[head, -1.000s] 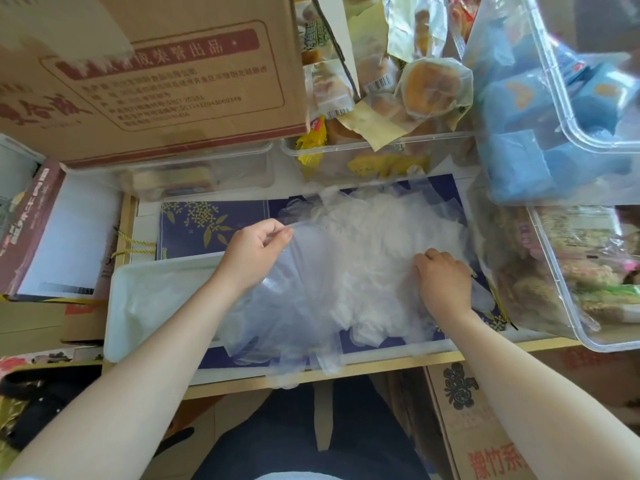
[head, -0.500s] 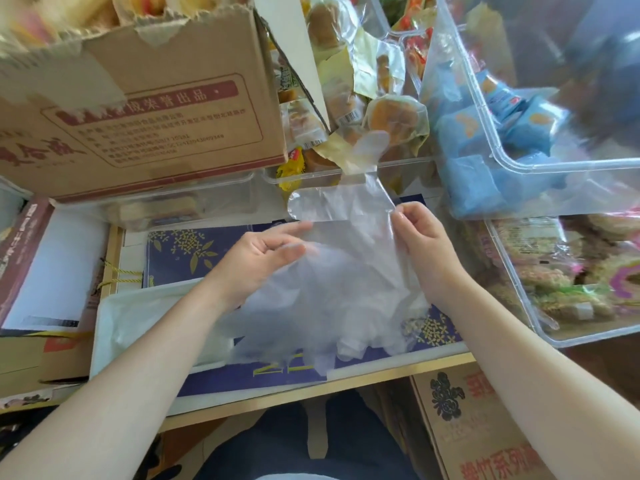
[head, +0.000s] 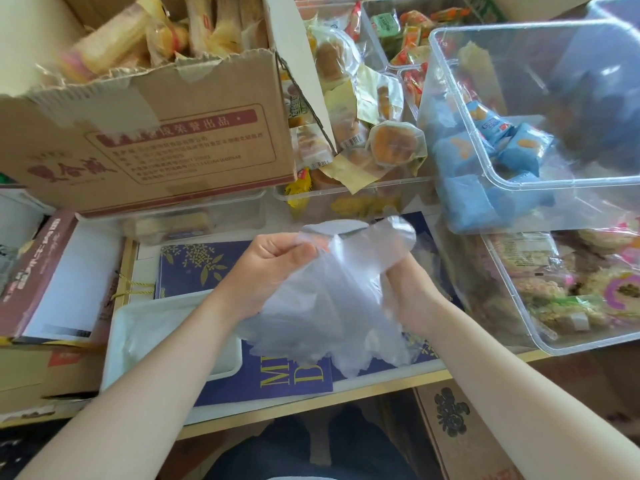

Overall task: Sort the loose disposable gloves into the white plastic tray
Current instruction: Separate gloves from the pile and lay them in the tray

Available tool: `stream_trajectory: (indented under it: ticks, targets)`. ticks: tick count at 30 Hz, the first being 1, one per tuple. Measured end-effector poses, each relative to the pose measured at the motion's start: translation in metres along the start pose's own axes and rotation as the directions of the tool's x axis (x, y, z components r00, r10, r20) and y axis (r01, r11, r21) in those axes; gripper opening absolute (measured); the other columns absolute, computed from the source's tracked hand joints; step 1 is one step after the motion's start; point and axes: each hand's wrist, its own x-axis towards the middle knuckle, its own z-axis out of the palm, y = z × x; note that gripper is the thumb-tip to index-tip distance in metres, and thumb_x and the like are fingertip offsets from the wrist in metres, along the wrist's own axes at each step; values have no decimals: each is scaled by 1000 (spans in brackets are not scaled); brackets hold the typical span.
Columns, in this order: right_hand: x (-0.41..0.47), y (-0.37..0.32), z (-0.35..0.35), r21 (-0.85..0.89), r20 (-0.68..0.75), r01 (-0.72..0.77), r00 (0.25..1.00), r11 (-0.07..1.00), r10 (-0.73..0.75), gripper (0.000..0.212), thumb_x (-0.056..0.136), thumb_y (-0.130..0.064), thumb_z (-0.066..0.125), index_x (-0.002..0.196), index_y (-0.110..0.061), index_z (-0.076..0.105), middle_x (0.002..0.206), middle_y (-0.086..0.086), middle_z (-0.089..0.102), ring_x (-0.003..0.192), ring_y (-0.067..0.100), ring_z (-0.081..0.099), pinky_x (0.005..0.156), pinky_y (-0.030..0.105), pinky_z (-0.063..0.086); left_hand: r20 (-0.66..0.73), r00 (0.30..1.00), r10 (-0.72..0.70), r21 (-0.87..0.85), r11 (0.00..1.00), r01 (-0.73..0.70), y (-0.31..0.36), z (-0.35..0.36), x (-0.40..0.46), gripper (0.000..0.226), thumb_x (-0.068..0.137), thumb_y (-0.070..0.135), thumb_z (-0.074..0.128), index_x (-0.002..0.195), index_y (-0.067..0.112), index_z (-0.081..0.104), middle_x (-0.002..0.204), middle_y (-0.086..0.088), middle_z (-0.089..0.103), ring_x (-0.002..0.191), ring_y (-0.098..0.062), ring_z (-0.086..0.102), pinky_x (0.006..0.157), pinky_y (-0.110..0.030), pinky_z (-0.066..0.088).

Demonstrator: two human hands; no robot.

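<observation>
Left hand: the left hand (head: 273, 268) is seen at frame centre, fingers curled and clamped on the upper edge of a bunch of thin translucent disposable plastic gloves (head: 332, 306).
Right hand: the right hand (head: 412, 289) is placed just right of centre, largely veiled by the film; its fingers are closed round the bunch from the other side.
Gloves: the bunch is held lifted between both hands, its loose ends hanging toward the lower centre, over a dark blue printed board (head: 287, 375).
Tray: a shallow white plastic tray (head: 138, 327) is found at lower left of centre, lying on the blue board, just left of the hanging gloves; a little crumpled clear film is seen inside it.
Carton: a brown cardboard carton (head: 156, 133) with red print is set at upper left, packed with wrapped snacks.
Bins: clear plastic bins (head: 519, 188) filled with wrapped pastries and blue packets are stacked along the top and right.
Edge: a pale wooden table edge (head: 311, 407) is crossed by both forearms.
</observation>
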Motion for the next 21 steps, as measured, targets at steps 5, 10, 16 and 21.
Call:
stream_trajectory:
  ticks: [5, 10, 16, 21]
  targets:
    - [-2, -5, 4, 40, 119, -251, 962, 967, 245, 63, 88, -60, 39, 65, -15, 77, 73, 7, 72, 60, 19, 69, 57, 30, 53, 133, 990, 41, 93, 994, -54, 8, -7, -4, 25, 65, 55, 71, 78, 34, 76, 86, 15, 73, 88, 1, 66, 76, -11, 46]
    - [14, -23, 5, -191, 254, -120, 953, 974, 167, 48, 69, -53, 73, 90, -10, 66, 83, 6, 67, 70, 17, 65, 77, 35, 48, 245, 969, -7, 183, 982, -39, 6, -15, -10, 14, 76, 39, 66, 83, 32, 76, 90, 11, 74, 93, -6, 67, 82, -15, 46]
    - [14, -38, 14, -266, 79, 249, 968, 931, -236, 13, 90, -16, 59, 84, -5, 63, 83, -1, 71, 71, 12, 62, 61, 21, 47, 156, 987, -35, 252, 968, -5, -8, -27, -10, 14, 84, 28, 63, 81, 23, 77, 112, 5, 67, 106, -7, 60, 87, -14, 43]
    - [12, -55, 5, -237, -119, 432, 876, 870, -467, 17, 89, -17, 60, 72, -21, 57, 82, 7, 67, 66, 14, 51, 56, 27, 34, -324, 941, 98, 461, 885, 67, -21, -48, -5, 15, 87, 23, 61, 83, 33, 72, 118, 10, 60, 106, 0, 56, 84, -5, 39]
